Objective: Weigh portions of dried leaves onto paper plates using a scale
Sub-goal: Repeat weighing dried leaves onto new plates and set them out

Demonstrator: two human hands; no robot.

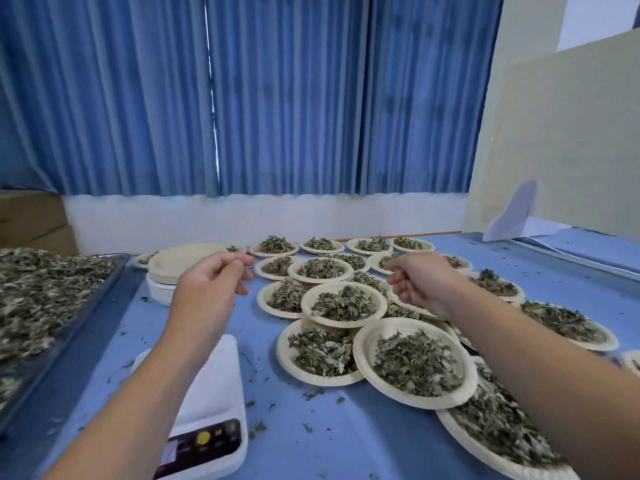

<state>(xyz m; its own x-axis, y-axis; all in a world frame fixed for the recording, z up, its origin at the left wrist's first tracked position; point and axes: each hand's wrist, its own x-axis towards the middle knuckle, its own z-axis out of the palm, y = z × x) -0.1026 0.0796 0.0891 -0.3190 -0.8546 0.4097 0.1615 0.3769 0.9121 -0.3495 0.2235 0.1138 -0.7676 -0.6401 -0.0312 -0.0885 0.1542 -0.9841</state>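
A white scale [211,386] with a dark button panel sits near the front of the blue table, its platform bare. On the left, a metal tray [114,271] holds a heap of dried leaves [41,292]. Behind my left hand stands a stack of empty paper plates [180,259]. Several plates filled with leaves [414,363] overlap across the middle and right. My left hand [211,284] hovers beside the empty stack, fingers loosely curled, holding nothing. My right hand [420,282] hovers over the filled plates, fingers loosely curled and likewise holding nothing.
Leaf crumbs are scattered over the blue table [311,441]. A pale board [561,140] stands upright at the back right. Blue curtains [277,98] hang behind the table, and a cardboard box [31,216] sits at the back left.
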